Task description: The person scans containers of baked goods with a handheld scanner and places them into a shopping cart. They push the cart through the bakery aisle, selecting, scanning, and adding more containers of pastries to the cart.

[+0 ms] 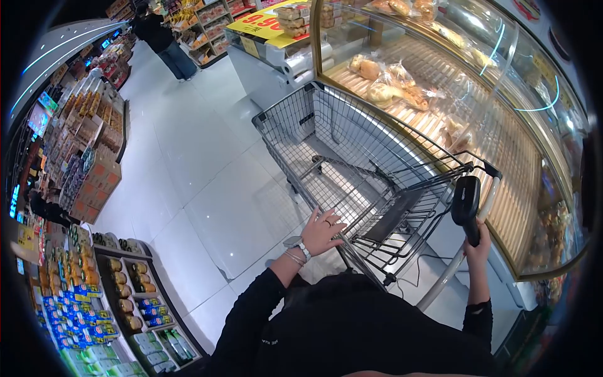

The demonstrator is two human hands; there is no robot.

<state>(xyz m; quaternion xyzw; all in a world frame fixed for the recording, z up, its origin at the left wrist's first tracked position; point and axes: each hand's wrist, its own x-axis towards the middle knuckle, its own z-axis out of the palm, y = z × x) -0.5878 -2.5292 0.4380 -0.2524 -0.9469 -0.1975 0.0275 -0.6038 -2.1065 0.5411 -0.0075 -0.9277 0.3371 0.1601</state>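
Note:
My right hand (478, 246) is wrapped round the handle of a black handheld scanner (466, 200), held upright against the shopping cart's grey push bar (445, 276). Whether the fingers also grip the bar is hidden. My left hand (320, 234) hovers by the near left side of the wire shopping cart (286, 147), fingers spread, with a ring and wrist bands on it. Nothing is in that hand. The cart's basket holds no goods, and its folding child seat flap (394, 217) lies towards me. A thin cable (419, 264) hangs below the push bar.
Along the right stands a glass bakery case (502, 207) with bagged bread (392, 88) on slatted shelves. Boxes and jars fill the shelves (135, 289) at left. A person in dark clothes (157, 41) stands farther up the tiled aisle (188, 138). A yellow price sign (260, 24) is ahead.

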